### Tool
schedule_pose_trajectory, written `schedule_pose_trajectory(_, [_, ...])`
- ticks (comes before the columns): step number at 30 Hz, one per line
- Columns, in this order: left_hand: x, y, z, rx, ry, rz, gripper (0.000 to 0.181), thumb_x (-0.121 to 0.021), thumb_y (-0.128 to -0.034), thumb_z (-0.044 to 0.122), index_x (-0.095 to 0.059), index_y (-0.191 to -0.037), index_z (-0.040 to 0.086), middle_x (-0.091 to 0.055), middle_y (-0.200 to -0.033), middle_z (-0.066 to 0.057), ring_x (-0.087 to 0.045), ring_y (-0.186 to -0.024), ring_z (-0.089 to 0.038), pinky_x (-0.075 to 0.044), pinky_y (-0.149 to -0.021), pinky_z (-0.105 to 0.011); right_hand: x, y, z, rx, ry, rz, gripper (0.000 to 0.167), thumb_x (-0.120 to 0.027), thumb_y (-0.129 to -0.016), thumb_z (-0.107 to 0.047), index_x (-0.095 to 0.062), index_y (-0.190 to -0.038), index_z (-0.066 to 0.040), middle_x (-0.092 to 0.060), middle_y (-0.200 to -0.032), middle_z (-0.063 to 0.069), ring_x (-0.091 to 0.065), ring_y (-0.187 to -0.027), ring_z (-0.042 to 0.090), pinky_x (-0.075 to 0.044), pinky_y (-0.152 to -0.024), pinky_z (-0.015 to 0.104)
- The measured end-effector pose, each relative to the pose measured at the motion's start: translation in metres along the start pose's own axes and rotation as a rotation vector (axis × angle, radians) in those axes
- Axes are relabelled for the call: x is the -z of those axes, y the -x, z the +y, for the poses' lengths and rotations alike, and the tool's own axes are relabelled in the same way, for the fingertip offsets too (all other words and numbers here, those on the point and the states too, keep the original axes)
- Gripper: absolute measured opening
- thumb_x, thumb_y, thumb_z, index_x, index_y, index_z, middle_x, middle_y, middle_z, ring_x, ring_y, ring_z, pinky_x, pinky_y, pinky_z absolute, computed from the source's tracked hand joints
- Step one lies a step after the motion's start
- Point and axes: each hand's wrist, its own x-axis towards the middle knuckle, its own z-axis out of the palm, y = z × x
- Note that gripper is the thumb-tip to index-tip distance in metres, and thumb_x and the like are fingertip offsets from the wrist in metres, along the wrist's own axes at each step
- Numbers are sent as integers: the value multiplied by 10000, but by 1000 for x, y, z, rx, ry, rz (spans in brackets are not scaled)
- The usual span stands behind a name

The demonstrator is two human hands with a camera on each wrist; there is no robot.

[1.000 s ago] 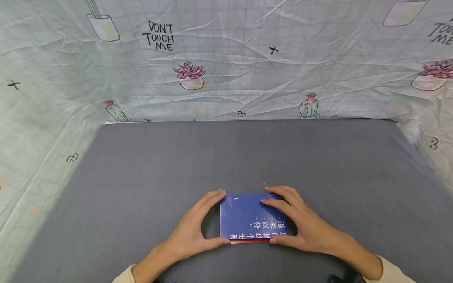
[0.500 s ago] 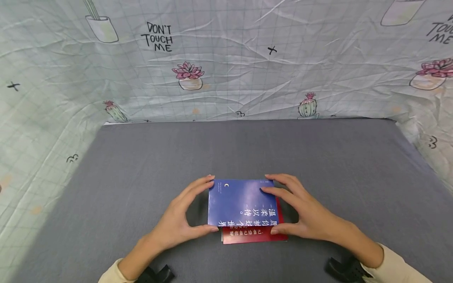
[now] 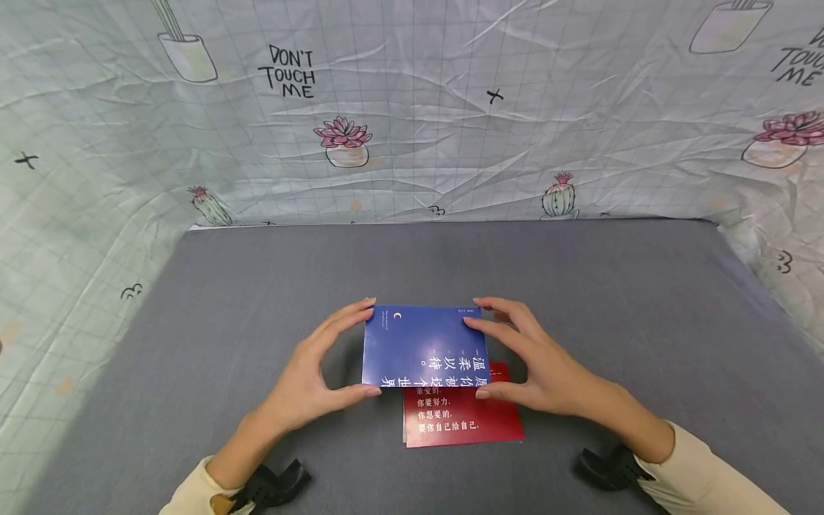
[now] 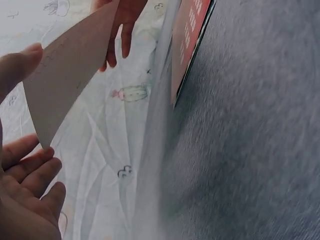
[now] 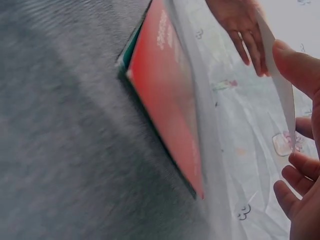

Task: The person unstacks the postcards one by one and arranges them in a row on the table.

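Observation:
A blue card [image 3: 421, 343] with white writing and a small moon is held in the air between both hands. The left hand [image 3: 309, 372] grips its left edge, thumb at the near corner and fingertips at the far one. On the opposite edge, the right hand [image 3: 541, 365] holds it the same way. The card's pale underside [image 4: 70, 70] shows slightly bowed in the left wrist view. Partly beneath it, a red card [image 3: 463, 418] with white writing lies on the grey surface; a green-edged layer [image 5: 129, 55] is under the red one in the right wrist view.
A grey cloth-covered table [image 3: 257, 286] spreads around the cards. Behind it and at the sides hangs a pale curtain [image 3: 425, 143] printed with potted plants and lettering. A black wrist device [image 3: 273, 486] is on the left wrist, another [image 3: 608, 468] on the right.
Both hands have lifted the blue card off the red one and carried it away from the body and a little left. More of the red card has come into view.

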Motion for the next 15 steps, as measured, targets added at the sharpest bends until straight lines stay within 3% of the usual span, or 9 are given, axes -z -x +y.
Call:
schedule_pose_trajectory(9, [15, -1, -9, -4, -24, -56, 798, -851, -690, 132, -461, -1384, 73, -346, -1505, -76, -315, -1371, -265, -258, -1106, -306, 1, -19, -2, 53, -6, 47, 767, -771, -790, -406, -449, -1424, -117, -297, -1490, 82, -276, -1329, 248, -365, -1032, 321])
schedule_pose_trajectory(15, [26, -5, -9, -8, -83, -50, 835, -869, -658, 110, -455, -1379, 35, -322, -1516, -75, -304, -1374, -283, -242, -1108, -286, 1, -34, -3, 53, -15, 52, 769, -768, -794, -398, -440, -1433, -124, -271, -1508, 62, -279, -1337, 247, -398, -1015, 369])
